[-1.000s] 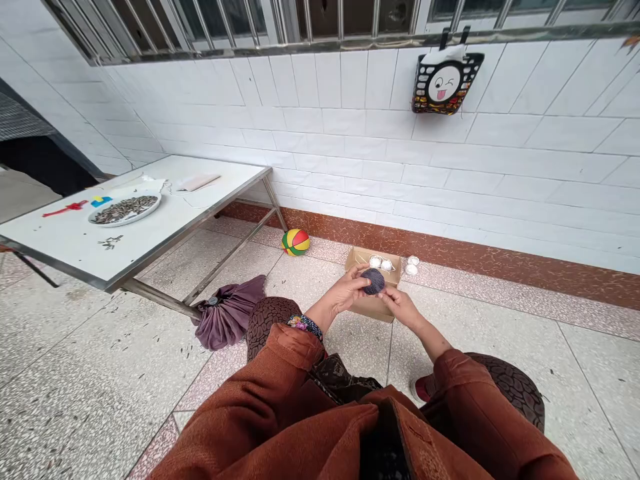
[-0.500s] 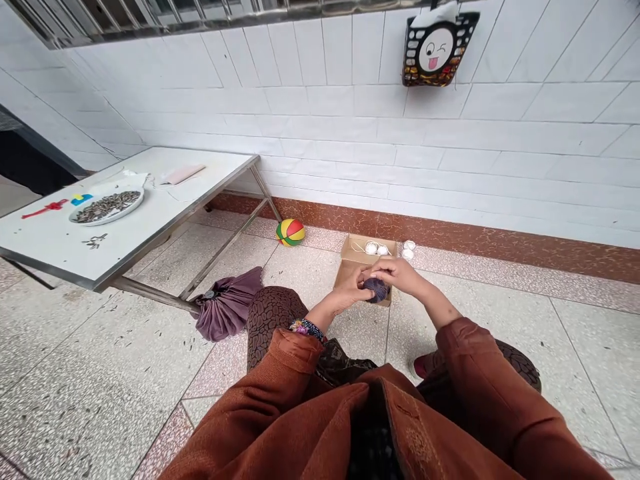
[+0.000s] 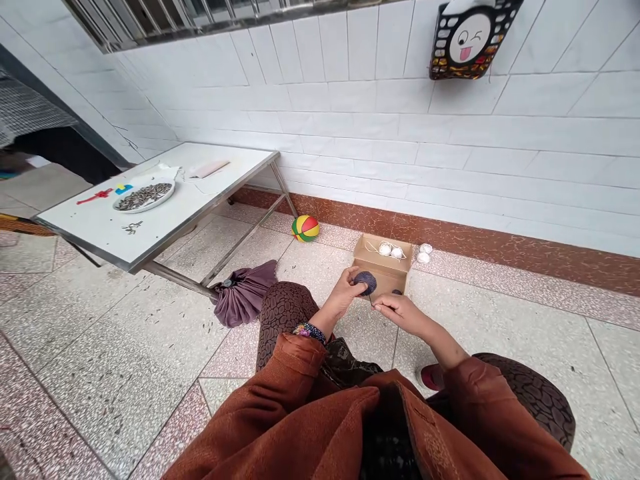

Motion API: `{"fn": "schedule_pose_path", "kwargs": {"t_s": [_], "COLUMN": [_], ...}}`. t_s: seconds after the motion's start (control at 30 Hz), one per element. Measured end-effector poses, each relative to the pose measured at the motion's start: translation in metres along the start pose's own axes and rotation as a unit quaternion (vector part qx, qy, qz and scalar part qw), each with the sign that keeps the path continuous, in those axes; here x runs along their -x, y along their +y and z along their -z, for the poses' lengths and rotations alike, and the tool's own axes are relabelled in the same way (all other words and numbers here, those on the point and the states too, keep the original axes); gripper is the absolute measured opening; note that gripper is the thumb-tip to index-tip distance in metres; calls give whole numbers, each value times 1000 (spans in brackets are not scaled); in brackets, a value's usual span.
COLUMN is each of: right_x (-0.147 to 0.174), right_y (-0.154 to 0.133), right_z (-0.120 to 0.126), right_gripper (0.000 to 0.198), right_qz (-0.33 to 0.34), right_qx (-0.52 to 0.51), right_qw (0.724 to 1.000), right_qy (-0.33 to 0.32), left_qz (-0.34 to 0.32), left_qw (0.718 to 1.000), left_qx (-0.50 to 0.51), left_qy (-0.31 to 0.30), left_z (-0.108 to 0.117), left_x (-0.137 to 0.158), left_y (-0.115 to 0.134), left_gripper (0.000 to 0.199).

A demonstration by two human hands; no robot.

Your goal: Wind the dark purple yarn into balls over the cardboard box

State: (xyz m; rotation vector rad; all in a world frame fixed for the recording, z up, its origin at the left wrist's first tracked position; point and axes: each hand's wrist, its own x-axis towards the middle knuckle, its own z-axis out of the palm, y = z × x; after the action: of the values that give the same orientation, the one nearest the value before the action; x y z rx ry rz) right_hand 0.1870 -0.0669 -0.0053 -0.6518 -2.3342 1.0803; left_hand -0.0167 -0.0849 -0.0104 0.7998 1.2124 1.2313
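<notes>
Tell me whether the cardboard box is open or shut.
Open: the cardboard box shows its inside, with two white balls in its far part.

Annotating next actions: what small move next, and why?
Perhaps the right hand should wrap the thin dark yarn strand around the round purple-grey yarn ball: the left hand holds the ball, and the strand stretches from it to the right hand.
</notes>
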Motion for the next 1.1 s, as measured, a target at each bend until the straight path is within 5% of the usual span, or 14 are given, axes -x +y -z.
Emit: {"fn": "schedule_pose_path", "kwargs": {"t_s": [0.17, 0.33, 0.6, 0.87, 0.97, 1.1], "right_x": [-17, -17, -4, 3, 7, 7], "right_y": [-4, 24, 61, 22, 7, 10], "right_z": [42, 45, 14, 9, 18, 32], "right_gripper": [30, 34, 24, 27, 30, 32], "right_qz": [6, -34, -80, 22, 28, -15], "right_qx": [-5, -50, 37, 6, -41, -71], "right_qw": [1000, 996, 992, 998, 998, 995], "right_qy": [-8, 70, 93, -53, -24, 63], "left_qz": [-5, 27, 62, 8, -3, 13], "left_qw": [988, 972, 975, 1000, 994, 977], "left_qx": [-122, -70, 156, -7, -110, -146], "left_qy": [-97, -222, -147, 28, -20, -156], "left_z": [-12, -33, -34, -15, -18, -30], "left_x": [8, 21, 22, 13, 15, 22], "left_y": [-6, -10, -4, -12, -16, -16], "left_gripper": [81, 75, 65, 64, 76, 86]}}
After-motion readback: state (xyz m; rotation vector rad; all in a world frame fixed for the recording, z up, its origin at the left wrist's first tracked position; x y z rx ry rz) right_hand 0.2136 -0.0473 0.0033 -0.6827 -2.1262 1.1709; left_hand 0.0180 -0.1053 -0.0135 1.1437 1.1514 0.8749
